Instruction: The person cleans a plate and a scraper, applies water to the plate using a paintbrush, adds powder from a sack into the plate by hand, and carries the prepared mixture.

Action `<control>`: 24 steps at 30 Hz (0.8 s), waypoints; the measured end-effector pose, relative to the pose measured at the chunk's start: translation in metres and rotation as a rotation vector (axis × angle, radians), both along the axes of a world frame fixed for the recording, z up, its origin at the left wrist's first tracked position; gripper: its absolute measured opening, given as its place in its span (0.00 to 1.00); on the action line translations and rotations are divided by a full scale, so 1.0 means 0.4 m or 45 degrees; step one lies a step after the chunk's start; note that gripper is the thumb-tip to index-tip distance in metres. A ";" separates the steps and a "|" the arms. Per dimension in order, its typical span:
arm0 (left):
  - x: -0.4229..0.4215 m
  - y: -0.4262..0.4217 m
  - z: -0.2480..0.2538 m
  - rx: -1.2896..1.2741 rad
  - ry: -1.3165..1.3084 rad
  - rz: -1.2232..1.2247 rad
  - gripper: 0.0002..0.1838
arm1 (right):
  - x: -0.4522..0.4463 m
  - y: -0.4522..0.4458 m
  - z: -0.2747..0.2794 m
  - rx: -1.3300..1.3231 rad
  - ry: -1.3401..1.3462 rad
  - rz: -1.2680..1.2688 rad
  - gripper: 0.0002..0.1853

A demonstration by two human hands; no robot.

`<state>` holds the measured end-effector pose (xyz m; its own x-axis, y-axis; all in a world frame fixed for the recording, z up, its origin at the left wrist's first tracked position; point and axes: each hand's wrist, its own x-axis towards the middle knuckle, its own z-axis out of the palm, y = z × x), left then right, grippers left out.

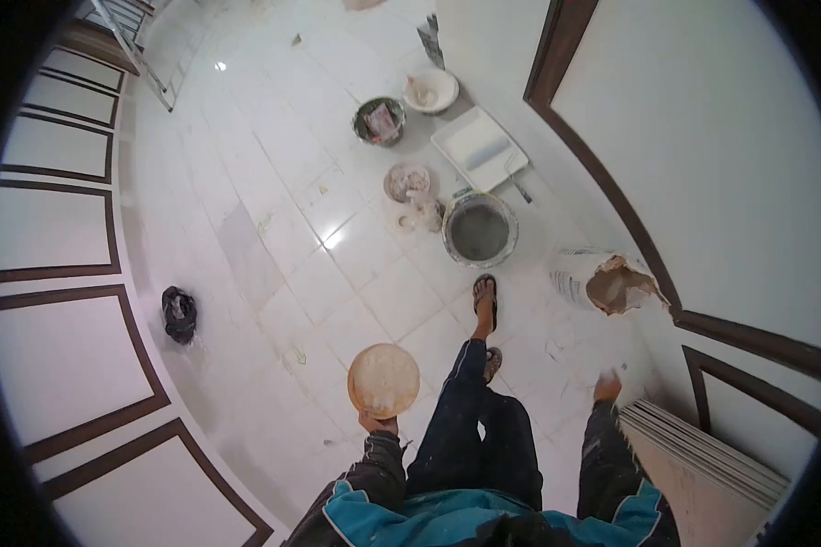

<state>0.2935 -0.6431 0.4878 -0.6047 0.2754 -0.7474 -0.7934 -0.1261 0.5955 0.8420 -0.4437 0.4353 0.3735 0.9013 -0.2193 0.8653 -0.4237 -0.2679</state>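
Note:
My left hand [379,424] grips the near edge of a round tan bowl [383,378] with whitish residue on its inside. The bowl is held out over the floor, left of my legs. Out to the right, my right hand [607,387] hangs near the stacked panels; it is smeared by motion, so its fingers do not show clearly. Ahead of my feet stands a large bucket [481,228] with grey contents. Beside it lie a crumpled clear plastic bag [421,211] and a round tub [407,182] with pale residue.
A paint tray [480,150] with a roller, a dark bucket [379,122] and a white basin [431,91] stand farther ahead. An open paper sack [618,284] leans by the right wall, near stacked panels [693,456]. A black bag [179,314] lies left; a ladder [132,50] stands far left.

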 end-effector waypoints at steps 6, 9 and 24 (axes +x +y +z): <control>-0.045 -0.186 0.123 0.077 0.024 0.199 0.29 | -0.035 -0.441 0.087 -0.733 -0.201 0.284 0.20; -0.086 -0.220 0.172 0.133 0.106 0.276 0.27 | -0.154 -0.474 0.203 -0.980 -0.058 0.274 0.20; -0.570 -0.317 0.246 -0.013 -0.005 0.698 0.28 | -0.863 0.196 0.208 -0.342 0.297 0.375 0.20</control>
